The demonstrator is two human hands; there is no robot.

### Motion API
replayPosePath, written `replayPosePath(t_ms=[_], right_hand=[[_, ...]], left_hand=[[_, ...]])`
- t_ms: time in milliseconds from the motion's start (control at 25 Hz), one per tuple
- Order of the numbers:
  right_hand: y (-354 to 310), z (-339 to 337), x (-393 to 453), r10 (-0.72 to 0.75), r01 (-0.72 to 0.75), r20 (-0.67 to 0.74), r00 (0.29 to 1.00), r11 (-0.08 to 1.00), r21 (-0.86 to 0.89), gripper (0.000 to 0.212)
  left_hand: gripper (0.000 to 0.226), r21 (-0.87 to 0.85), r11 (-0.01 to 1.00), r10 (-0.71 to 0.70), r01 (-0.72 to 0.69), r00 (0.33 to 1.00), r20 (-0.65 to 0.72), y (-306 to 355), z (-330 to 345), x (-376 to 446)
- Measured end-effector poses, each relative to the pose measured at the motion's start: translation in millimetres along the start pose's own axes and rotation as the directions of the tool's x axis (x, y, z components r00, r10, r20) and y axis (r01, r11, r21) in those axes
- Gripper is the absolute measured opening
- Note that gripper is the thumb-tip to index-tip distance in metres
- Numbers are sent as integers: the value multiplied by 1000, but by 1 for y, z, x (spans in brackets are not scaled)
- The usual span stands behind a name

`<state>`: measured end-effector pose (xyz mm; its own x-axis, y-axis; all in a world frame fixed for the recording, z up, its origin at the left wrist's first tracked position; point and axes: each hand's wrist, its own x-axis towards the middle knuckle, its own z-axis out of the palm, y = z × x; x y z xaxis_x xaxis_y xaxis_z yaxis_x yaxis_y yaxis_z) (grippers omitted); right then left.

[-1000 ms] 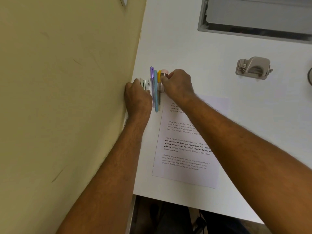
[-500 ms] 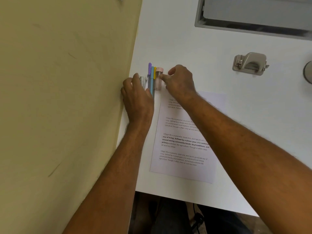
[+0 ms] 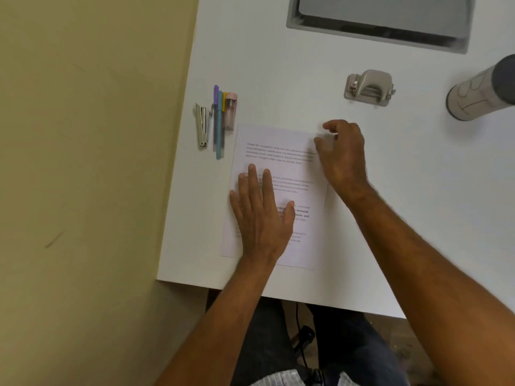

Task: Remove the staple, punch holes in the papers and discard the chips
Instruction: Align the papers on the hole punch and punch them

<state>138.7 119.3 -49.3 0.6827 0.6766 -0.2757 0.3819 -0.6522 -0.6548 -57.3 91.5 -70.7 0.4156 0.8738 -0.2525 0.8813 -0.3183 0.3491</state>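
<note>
The printed papers (image 3: 281, 146) lie on the white desk (image 3: 306, 79) in front of me. My left hand (image 3: 260, 215) rests flat on their lower left part, fingers spread. My right hand (image 3: 341, 153) hovers over the papers' upper right corner with fingers curled, thumb and forefinger close to the corner; whether they pinch it is unclear. A grey hole punch (image 3: 368, 87) stands beyond the papers to the right. A metal staple remover (image 3: 202, 125) lies at the desk's left edge.
Purple, blue and yellow pens (image 3: 219, 121) and a pink tube (image 3: 230, 111) lie beside the staple remover. A grey cylinder (image 3: 482, 90) stands at far right. A grey cable tray (image 3: 381, 20) is set into the desk's back. A yellow wall (image 3: 83, 162) borders the left.
Both hands have left the pens and staple remover at the upper left. The left hand now presses on the papers; the right hand has moved to their upper right corner.
</note>
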Motion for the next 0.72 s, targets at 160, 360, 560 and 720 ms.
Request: replayPosePath(t_ms=[160,360,560,720], right_hand=[[16,-6,4,-29,37,90,996,995,-96,48],[20,-10,19,-115,148,191,975,974,-170,54],[12,-13,38,-38,95,254,966,972,-215,52],[15,-20,43,9,7,251,968,998,-63,53]], left_hand=[[91,113,994,7,-7,1000,0,-6,27,-1],[93,182,983,24,-4,994,-107,-13,46,2],[94,214,977,29,3,989,-144,-13,49,3],[95,213,977,26,7,988,-149,-13,50,3]])
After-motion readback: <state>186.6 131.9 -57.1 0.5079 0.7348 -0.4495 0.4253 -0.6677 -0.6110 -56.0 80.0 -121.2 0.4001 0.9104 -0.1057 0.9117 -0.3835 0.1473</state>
